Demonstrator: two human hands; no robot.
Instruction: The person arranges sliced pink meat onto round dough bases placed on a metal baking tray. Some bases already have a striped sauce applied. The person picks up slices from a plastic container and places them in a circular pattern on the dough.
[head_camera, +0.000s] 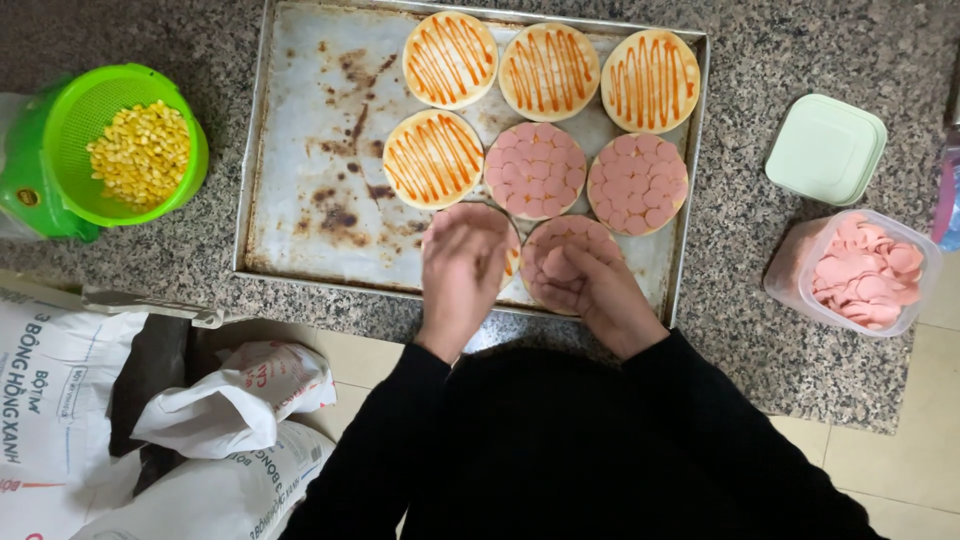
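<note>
Pinching pink sausage slices (560, 268), your right hand (598, 292) covers the round base (572, 232) at the tray's (300, 150) 5 o'clock; your left hand (460, 272), fingers blurred, hides its neighbour at 9 o'clock, grip unclear.

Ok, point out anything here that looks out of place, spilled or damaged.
Nothing is spilled. The baking tray stands out: its bare left half is blotched with dark, burnt-looking stains. All the dough rounds crowd its right side. The container's pale green lid lies on the counter, apart from the open container of pink slices.
</note>
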